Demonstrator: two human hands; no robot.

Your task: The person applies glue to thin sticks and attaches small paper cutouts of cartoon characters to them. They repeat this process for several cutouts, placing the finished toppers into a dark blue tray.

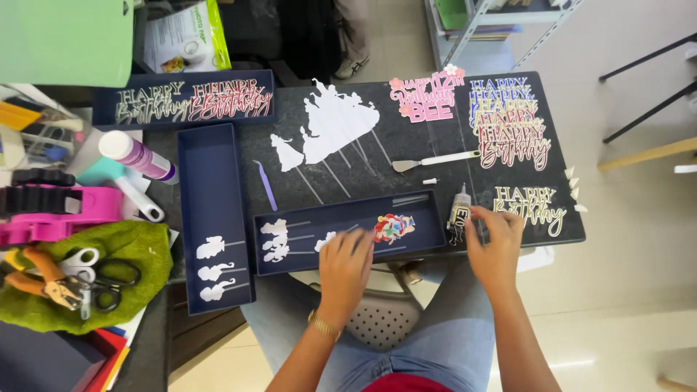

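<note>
My left hand (346,265) rests palm down on the front edge of a shallow dark blue tray (428,232); nothing shows in its grip. In that tray lie white cut-out figures on sticks (275,239) and a pile of small coloured paper pieces (393,226). My right hand (495,243) sits on the dark table (406,149) just right of the tray, fingertips against a small glue tube (459,210) standing at the tray's right end. A gold lettered paper topper (528,207) lies just beyond this hand.
A second blue tray (210,174) with white cut-outs stands at left, a third (192,101) with lettered toppers at the back. White silhouettes on sticks (337,120), a purple tool (266,185), a spatula (435,160), scissors and pliers (72,279), a purple bottle (138,156) lie around.
</note>
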